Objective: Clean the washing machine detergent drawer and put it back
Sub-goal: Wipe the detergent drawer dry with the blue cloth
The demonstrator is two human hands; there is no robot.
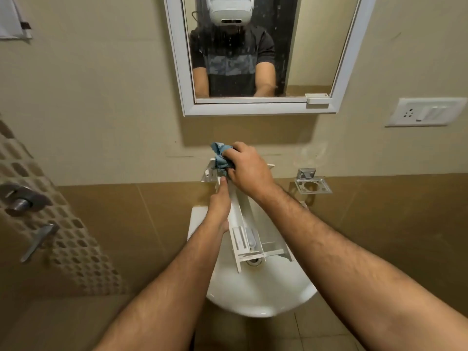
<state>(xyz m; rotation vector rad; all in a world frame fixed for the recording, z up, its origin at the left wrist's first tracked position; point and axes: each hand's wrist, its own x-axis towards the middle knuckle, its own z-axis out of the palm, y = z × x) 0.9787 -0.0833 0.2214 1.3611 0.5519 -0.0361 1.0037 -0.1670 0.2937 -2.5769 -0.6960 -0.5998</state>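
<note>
Detergent drawer (243, 224) is propped over the white sink (253, 295), far end up. Right hand (249, 171) scrunches a blue cloth (219, 158) against that far end, left hand (219, 206) clamps the side — wet plastic could easily slip and clatter into the basin.

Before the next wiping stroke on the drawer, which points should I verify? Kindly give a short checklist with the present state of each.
1. Right hand grips the blue cloth: ok.
2. Left hand holds the detergent drawer by its side: ok.
3. Drawer is over the sink: ok.
4. Cloth touches the drawer's far end: ok.
5. Drawer is free of residue: cannot tell.
6. Cloth is damp: cannot tell.
</note>
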